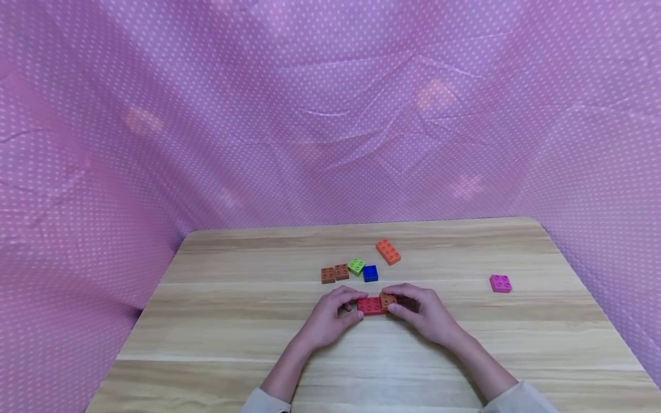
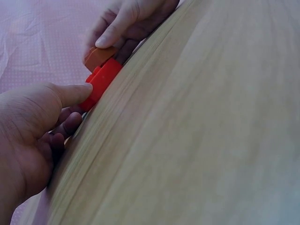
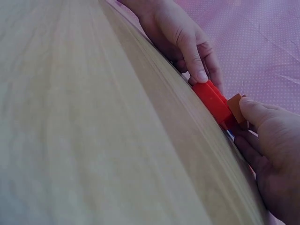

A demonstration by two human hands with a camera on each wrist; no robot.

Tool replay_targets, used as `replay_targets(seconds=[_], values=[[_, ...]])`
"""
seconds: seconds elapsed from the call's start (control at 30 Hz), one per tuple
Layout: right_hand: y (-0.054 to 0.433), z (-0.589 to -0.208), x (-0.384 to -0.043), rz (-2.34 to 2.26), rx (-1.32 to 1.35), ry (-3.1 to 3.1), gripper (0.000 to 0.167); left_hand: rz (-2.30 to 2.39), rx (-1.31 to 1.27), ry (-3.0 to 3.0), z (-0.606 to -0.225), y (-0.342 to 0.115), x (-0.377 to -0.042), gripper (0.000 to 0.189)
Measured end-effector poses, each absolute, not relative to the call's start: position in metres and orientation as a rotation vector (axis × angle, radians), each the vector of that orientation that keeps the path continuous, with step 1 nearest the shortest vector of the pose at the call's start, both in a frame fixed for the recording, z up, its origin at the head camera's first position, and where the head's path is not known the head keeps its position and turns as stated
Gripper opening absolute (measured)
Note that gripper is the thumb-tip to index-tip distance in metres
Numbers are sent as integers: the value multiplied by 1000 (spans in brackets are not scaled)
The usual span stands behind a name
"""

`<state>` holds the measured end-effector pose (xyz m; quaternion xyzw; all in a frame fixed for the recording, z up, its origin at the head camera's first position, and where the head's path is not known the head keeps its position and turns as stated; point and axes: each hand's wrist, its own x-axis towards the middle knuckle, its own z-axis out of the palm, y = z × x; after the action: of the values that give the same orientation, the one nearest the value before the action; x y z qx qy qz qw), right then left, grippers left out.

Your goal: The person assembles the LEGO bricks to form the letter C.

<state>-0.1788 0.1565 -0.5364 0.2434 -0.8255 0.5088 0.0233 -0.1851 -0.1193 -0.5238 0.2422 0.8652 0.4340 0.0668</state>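
Observation:
A red toy building brick (image 1: pixel 369 306) lies on the table in front of the person. My left hand (image 1: pixel 332 316) pinches its left end between thumb and fingers. Between the thumb and fingers of my right hand (image 1: pixel 420 312) is a smaller brown brick (image 1: pixel 388 301), held at the red brick's right end. Seen from the left wrist, the brown brick (image 2: pixel 99 58) sits slightly tilted on top of the red brick (image 2: pixel 102 83). The far fingers of the right hand are partly hidden behind the bricks.
Beyond the hands lie two brown bricks (image 1: pixel 334 273), a lime green brick (image 1: pixel 356 266) and a blue brick (image 1: pixel 370 273). An orange brick (image 1: pixel 388 252) is farther back, and a magenta brick (image 1: pixel 500 283) lies to the right. Pink dotted cloth (image 1: pixel 330 143) surrounds the wooden table (image 1: pixel 232 310).

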Motion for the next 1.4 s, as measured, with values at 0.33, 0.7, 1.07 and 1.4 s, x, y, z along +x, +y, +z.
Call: replay_targets(seconds=[0.33, 0.7, 1.07, 1.4], values=[[148, -525, -178, 1441, 798, -2568, 35, 1306, 681, 2608, -525, -123, -184, 42], [141, -527, -176, 1547, 680, -2578, 35, 1325, 672, 2610, -528, -124, -184, 42], [147, -539, -175, 1628, 646, -2536, 36, 1413, 677, 2604, -530, -119, -185, 38], [147, -537, -176, 1654, 668, -2516, 36, 2173, 293, 2588, -530, -142, -209, 15]])
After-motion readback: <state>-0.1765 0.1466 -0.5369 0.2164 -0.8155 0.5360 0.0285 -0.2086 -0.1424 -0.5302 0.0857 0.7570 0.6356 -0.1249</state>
